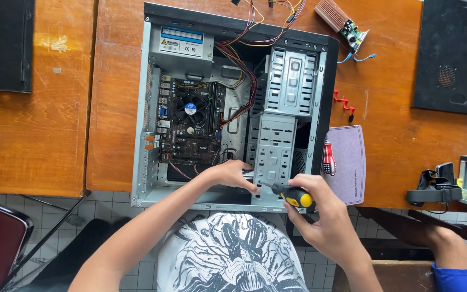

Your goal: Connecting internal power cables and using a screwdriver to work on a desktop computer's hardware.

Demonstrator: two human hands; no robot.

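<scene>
An open computer case lies on its side on the wooden surface, its motherboard and fan facing up. The right hand has its grip closed around the yellow-and-black handle of a screwdriver, whose shaft runs left to the lower end of the metal drive cage. The left hand rests inside the case just beside that cage, fingers curled against its lower edge near the screwdriver tip (whether they pinch anything I cannot tell). Bundled wires run from the power supply across the case. A grey mat lies right of the case, with a red-handled tool at its left edge. A small circuit board sits near the far edge, and black side panels lie at the corners. Another person's arm shows at lower right.
</scene>
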